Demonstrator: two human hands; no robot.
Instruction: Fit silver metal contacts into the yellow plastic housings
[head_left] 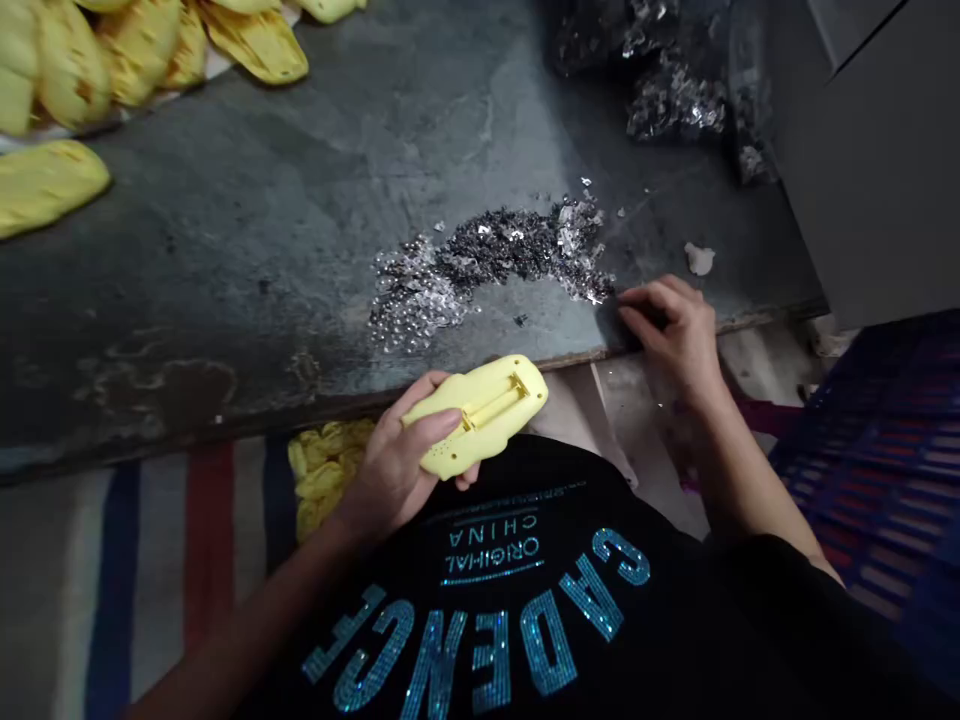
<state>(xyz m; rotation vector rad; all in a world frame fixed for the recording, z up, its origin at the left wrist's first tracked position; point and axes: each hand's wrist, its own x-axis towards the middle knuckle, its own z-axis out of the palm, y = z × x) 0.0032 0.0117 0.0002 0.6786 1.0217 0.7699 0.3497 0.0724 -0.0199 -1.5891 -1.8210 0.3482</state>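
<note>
My left hand (401,455) is closed round a yellow plastic shell (491,405), thumb on top. Its long battery compartment faces up, with screw holes near the ends and small perforations by my thumb. At the table's front edge, my right hand (675,325) has thumb and index finger drawn together in a pinch. Whatever lies between those fingertips is too small to make out. They are by the right end of a curved heap of small shiny metal pieces (502,245), which look like battery contacts; coiled-looking ones (412,305) gather at its left end.
Several yellow shells (255,45) are piled at the back left, with one shell (52,185) apart. Plastic bags of metal pieces (675,95) lie back right, near a white scrap (700,259). A blue crate (885,460) stands at right; yellow parts (330,465) sit below the table (300,200).
</note>
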